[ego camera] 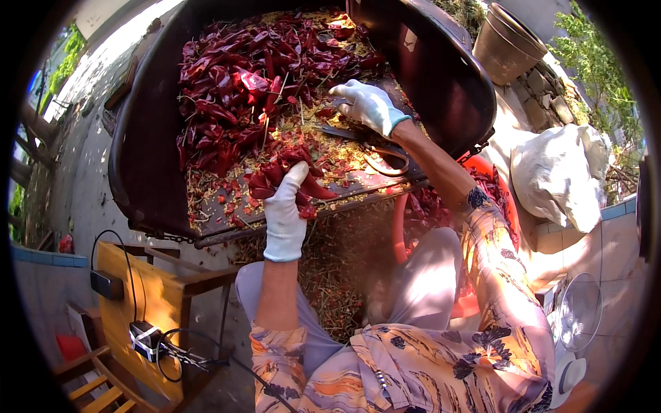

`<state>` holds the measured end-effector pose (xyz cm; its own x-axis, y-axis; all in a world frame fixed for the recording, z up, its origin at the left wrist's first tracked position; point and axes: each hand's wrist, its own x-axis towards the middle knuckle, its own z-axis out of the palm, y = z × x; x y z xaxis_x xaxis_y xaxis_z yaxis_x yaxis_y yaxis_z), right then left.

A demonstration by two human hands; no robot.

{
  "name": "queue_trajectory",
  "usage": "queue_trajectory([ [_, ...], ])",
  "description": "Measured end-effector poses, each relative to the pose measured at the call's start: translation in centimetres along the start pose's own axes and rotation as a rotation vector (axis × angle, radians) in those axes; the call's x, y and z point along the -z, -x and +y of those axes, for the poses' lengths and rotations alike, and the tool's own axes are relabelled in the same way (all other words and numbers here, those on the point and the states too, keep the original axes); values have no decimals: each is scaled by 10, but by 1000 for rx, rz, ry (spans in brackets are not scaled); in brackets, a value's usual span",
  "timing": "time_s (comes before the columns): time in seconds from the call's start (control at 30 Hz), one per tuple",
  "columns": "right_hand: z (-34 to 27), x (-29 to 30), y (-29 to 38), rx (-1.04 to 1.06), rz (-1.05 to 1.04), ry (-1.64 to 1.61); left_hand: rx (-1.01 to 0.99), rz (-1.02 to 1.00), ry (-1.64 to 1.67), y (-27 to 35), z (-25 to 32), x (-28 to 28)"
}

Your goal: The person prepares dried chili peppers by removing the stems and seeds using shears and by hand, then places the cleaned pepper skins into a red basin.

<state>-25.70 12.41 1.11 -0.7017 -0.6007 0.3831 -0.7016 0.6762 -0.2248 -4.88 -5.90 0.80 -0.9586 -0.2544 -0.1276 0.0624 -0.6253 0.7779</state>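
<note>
In my white-gloved left hand (285, 219) is a small bunch of dried red chili peppers (281, 173), held over the front edge of a dark metal cart bed (209, 211). My right hand (369, 103), gloved too, hovers above the bed with thumb and fingers apart and nothing visible between them. Its fingertips are near the right side of a large heap of dried red chilies (227, 98). Below the right wrist lies a pair of scissors (388, 160), blades pointing left, handles near the bed's front edge. Yellow seeds (310, 121) and red scraps are scattered around.
A red tub (511, 199) of chilies stands beside my right leg. Stems and scraps litter the ground (330, 279) under the bed. At left is a wooden stool (144, 310) with cables and a black device. A white sack (555, 170) and a bucket (508, 44) are at right.
</note>
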Motion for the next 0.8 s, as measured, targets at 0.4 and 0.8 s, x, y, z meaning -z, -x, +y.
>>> queue_trajectory([
  [0.4, -70, 70, 24, 93, -208, -364, -282, -172, -328, -7, -7, 3],
  [0.8, -124, 56, 70, -323, 45, -1128, 55, -275, -76, 13, 7, -6],
])
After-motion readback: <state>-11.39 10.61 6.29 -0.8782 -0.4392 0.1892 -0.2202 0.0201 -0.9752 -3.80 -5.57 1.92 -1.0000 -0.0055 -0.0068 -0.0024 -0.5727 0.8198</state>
